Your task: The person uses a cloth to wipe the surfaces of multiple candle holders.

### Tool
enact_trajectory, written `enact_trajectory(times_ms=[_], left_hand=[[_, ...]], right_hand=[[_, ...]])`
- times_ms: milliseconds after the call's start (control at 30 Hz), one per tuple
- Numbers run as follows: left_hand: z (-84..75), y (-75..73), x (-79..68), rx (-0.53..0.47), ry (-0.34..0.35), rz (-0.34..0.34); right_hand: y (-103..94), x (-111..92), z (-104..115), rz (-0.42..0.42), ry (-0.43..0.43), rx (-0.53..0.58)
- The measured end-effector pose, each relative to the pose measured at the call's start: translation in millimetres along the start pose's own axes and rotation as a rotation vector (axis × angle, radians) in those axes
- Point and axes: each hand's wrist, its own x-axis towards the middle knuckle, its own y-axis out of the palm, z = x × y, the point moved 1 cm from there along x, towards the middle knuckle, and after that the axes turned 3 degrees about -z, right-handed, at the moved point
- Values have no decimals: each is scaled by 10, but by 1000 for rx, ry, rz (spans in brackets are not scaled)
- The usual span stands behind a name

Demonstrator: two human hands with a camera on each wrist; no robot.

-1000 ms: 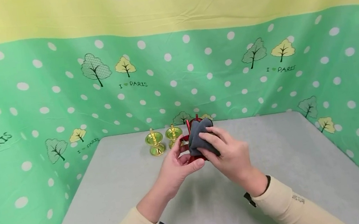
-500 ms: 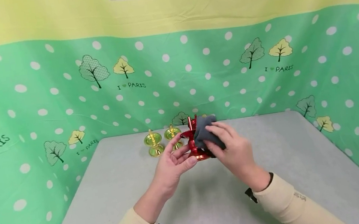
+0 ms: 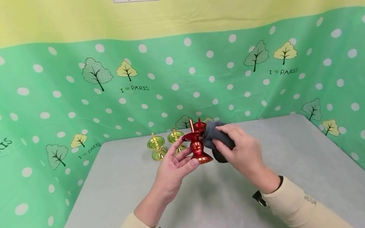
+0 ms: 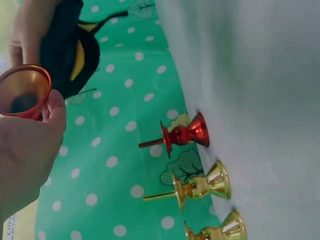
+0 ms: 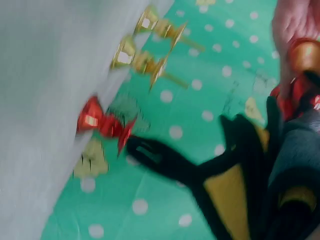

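candle holder, shiny red [image 3: 197, 146], is held up above the table [image 3: 110, 200], roughly midway between its left and right edges and nearer the far edge. it looks like thin metal or coated plastic, and its hollow foot, seen in the left wrist view, suggests it is light and stiff. the gloss may make it slippery, and the upright pin looks the likeliest part to bend, so the narrow waist or the flared foot seems the better hold. the left hand [image 3: 172, 171] has its thumb at the foot and its fingers curled about the side, clamped on it. the right hand [image 3: 244, 152] pinches a dark cloth [image 3: 218, 138], soft and floppy by its folds, between thumb and fingers.

whether the cloth touches the holder is hard to tell. the lower fingers of the right hand are hidden, as are some fingertips of the left. another red holder [image 4: 187, 134] stands by the far edge, mostly covered in the head view. left of it stand 2 gold holders [image 3: 156, 148], 1 of them cut off in the left wrist view. the right wrist view is blurred, and the cloth's yellow patches there cannot be made out.
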Motion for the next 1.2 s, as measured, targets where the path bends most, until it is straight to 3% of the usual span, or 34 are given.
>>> enact_trajectory(times_ms=[167,300,433,533,600,733,900,1033,1100,1200], left_hand=[[32,48,22,91,20,37],[52,111,0,158,32,44],[45,158,-19,240,61,-27],[25,151,-17,288,100,-91],[19,129,-4,272,105,-108],[28,97,37,173,52,-114],[38,113,60,94,30,-87],[26,141,41,53,51,-63],[14,150,31,51,61,-47],[-2,153,16,90,70,-28]], right_hand=[[17,-70,35,39,2,78],[25,-99,122,0,-56,26],[14,-97,173,-24,-155,2],[11,-82,133,-23,-173,1],[15,-75,82,-20,-136,-14],[23,-76,27,-26,-61,-39],[23,-63,80,-35,-127,42],[13,-43,57,-34,-80,23],[-3,-42,46,-22,-64,37],[-21,-52,60,-2,-120,69]])
